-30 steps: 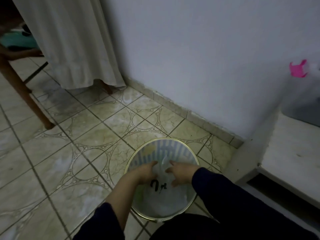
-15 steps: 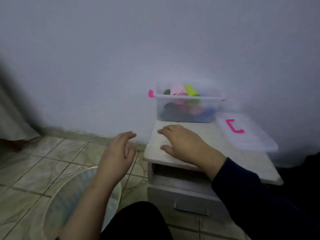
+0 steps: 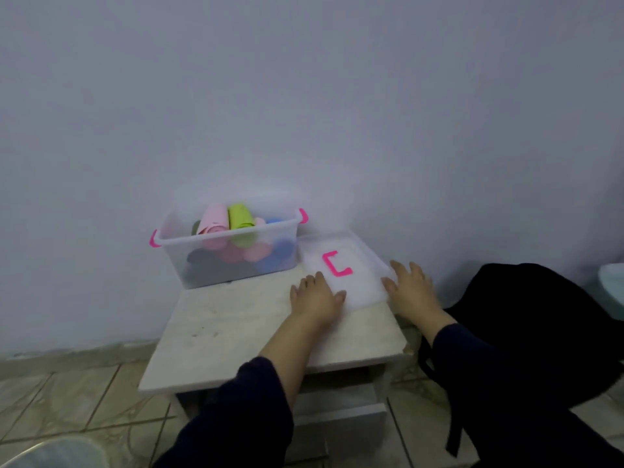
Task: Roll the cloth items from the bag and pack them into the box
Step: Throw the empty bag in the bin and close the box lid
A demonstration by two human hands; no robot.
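Both hands are down flat on the clear lid (image 3: 341,265), one on each side. The left hand (image 3: 317,297) sits at the lid's near-left corner, fingers straight and close together, thumb poking out to the right over the plastic. The right hand (image 3: 413,290) is at the lid's right edge, fingers spread a bit and lying straight, pointing toward the wall. Neither one is curled round anything as far as I can see, they just rest on it. Both arms are in dark sleeves pushed up past the wrists.

The lid lies on the back right part of the white nightstand (image 3: 236,336), and its right side looks like it hangs slightly over the stand's edge. It has a pink handle (image 3: 336,263) in the middle. The front and left of the stand top are bare. A black bag (image 3: 540,332) slumps right against the stand on the right.

The clear box (image 3: 229,261) stands at the back left of the stand, just beside the lid, close to the wall, with pink clips at both ends. It's open and pretty full of rolled cloths (image 3: 236,238): a pink roll and a green roll stand up on top, with blue, pink and dark ones below. The rim of a round bin (image 3: 50,452) peeks in at the bottom left on the tiled floor
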